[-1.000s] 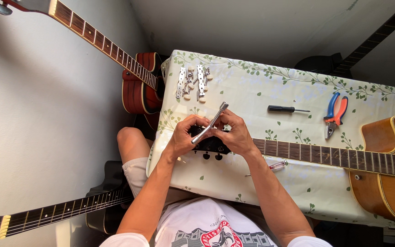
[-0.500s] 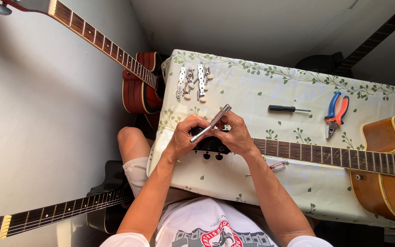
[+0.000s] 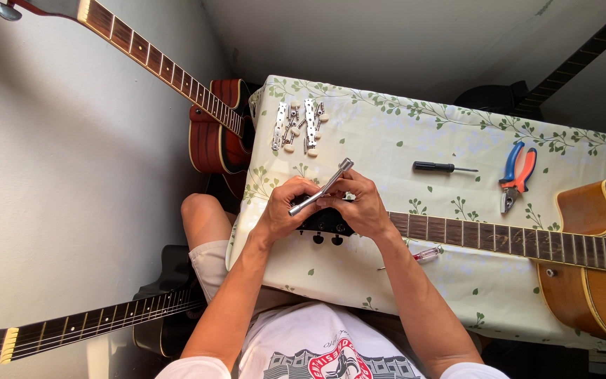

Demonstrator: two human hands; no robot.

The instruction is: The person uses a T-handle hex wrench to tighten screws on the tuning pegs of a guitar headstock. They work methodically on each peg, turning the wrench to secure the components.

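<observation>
An acoustic guitar (image 3: pixel 597 260) lies across the table, neck pointing left, its black headstock (image 3: pixel 325 224) under my hands. My left hand (image 3: pixel 285 209) grips the headstock's left end. My right hand (image 3: pixel 362 203) rests on the headstock and holds a silver tubular socket wrench (image 3: pixel 322 187), which slants up to the right between both hands. Black tuner knobs (image 3: pixel 325 239) poke out below the headstock.
On the leaf-patterned tablecloth (image 3: pixel 387 133) lie two metal tuner strips with cream knobs (image 3: pixel 296 126), a black screwdriver (image 3: pixel 443 168), blue-and-orange pliers (image 3: pixel 517 174) and a clear-handled screwdriver (image 3: pixel 415 257). A red guitar (image 3: pixel 212 126) leans at the table's left; another neck (image 3: pixel 85 330) crosses below left.
The silver wrench has tilted slightly in my fingers; both hands stay on the headstock.
</observation>
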